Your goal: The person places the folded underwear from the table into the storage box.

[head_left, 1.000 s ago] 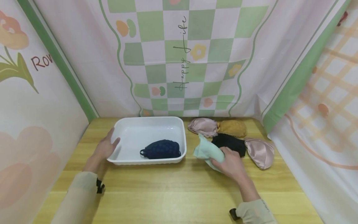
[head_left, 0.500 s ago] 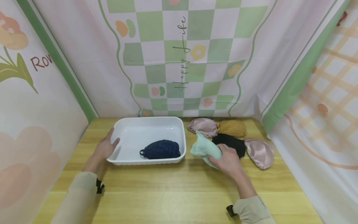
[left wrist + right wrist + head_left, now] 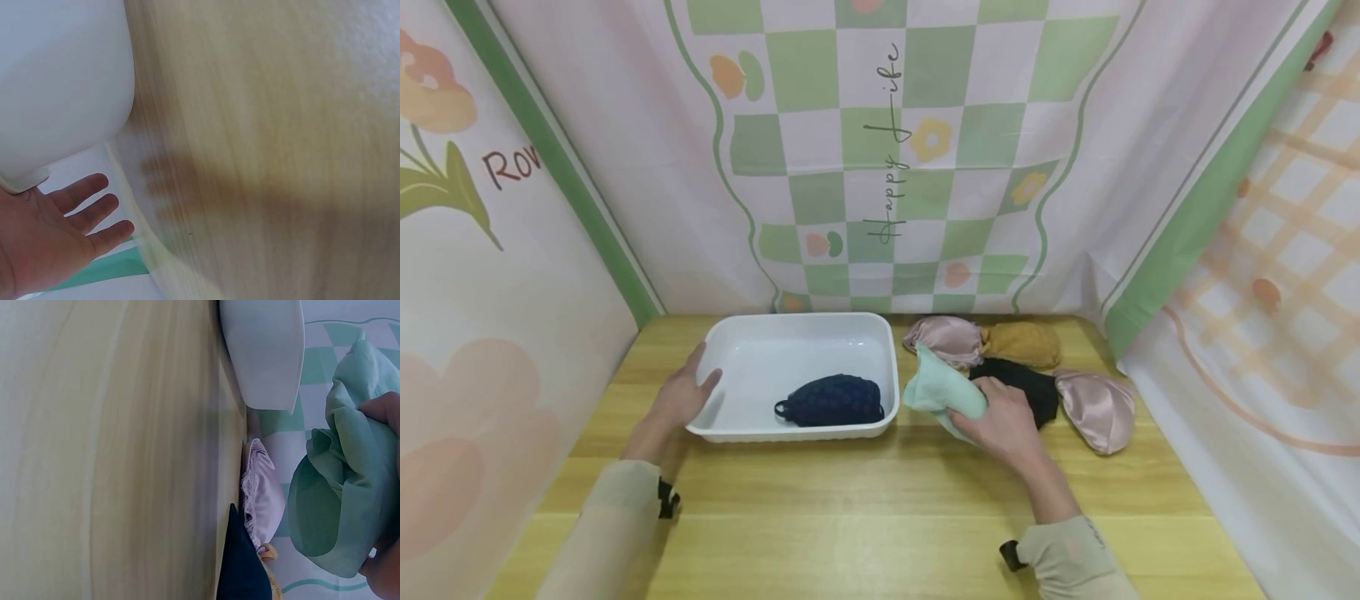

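Holds in the right hand [image 3: 1003, 423], with fingers curled and closed around its folds, the mint-green cloth [image 3: 946, 392], lifted over the desk [image 3: 820, 517] and near the white tray [image 3: 760, 358], at the 3 o'clock side of it. Rests the left hand [image 3: 679, 398] at the tray's 8 o'clock side, with thumb over the rim and with the other fingers rather straight and a little spread along the outside. Has, inside the tray toward 4 o'clock, the navy pouch [image 3: 831, 402], and, around the cloth, the lace-edged pink bundle [image 3: 943, 337] at 12 o'clock, the mustard bundle [image 3: 1022, 343] at 2 o'clock, the black bundle [image 3: 1024, 385] at 3 o'clock and, farther that way, the smooth pink bundle [image 3: 1099, 410].
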A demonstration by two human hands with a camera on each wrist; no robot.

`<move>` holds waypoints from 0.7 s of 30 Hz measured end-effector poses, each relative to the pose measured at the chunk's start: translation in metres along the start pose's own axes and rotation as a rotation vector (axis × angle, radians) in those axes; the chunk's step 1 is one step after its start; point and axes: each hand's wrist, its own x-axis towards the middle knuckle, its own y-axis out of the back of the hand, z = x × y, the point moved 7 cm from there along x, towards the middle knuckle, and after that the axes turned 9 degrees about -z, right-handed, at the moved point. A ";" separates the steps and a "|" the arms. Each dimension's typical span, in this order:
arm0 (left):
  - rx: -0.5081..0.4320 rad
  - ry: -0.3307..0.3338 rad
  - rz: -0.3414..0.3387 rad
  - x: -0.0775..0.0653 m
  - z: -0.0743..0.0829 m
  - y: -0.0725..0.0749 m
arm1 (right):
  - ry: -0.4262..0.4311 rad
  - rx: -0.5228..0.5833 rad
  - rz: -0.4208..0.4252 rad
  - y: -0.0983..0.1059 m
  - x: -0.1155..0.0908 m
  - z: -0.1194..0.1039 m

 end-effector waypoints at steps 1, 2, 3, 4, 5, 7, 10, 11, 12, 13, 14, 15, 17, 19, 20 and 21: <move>0.000 -0.001 0.000 0.000 0.000 0.000 | 0.004 0.000 0.000 0.000 0.001 -0.001; 0.001 0.000 -0.001 0.000 0.000 0.000 | 0.008 -0.002 0.001 0.000 0.001 -0.003; 0.001 0.001 -0.001 0.000 -0.001 -0.001 | 0.010 -0.003 0.001 0.000 0.002 -0.004; 0.003 0.000 0.000 0.000 -0.001 -0.001 | 0.013 -0.006 0.002 0.001 0.003 -0.005; 0.004 -0.001 0.001 0.000 -0.001 -0.001 | 0.017 -0.009 0.003 0.001 0.003 -0.006; 0.005 -0.001 0.002 0.000 -0.001 -0.001 | 0.027 -0.017 0.004 0.001 0.004 -0.009; 0.003 0.001 0.000 -0.001 -0.001 -0.001 | 0.043 -0.027 0.004 0.001 0.006 -0.013; 0.002 0.003 0.000 -0.001 0.000 -0.001 | 0.050 -0.030 0.006 0.001 0.007 -0.014; 0.001 0.005 0.000 -0.001 0.000 -0.001 | 0.057 -0.033 0.008 0.001 0.008 -0.015; 0.001 0.006 0.000 -0.001 0.000 0.000 | 0.060 -0.038 0.011 0.001 0.009 -0.016; 0.001 0.009 0.000 -0.001 0.000 0.000 | 0.064 -0.039 0.013 0.001 0.010 -0.018; -0.002 0.012 -0.001 -0.001 0.000 0.000 | 0.066 -0.041 0.013 0.001 0.011 -0.019; -0.006 0.019 -0.002 -0.001 0.000 0.000 | 0.068 -0.044 0.009 0.001 0.013 -0.021; -0.010 0.022 -0.004 -0.002 0.001 0.001 | 0.068 -0.041 0.001 0.000 0.015 -0.023; -0.009 0.022 -0.007 -0.002 0.001 0.001 | 0.068 -0.039 -0.003 0.000 0.016 -0.024; -0.010 0.024 -0.008 -0.002 0.001 0.001 | 0.068 -0.037 -0.007 0.000 0.016 -0.026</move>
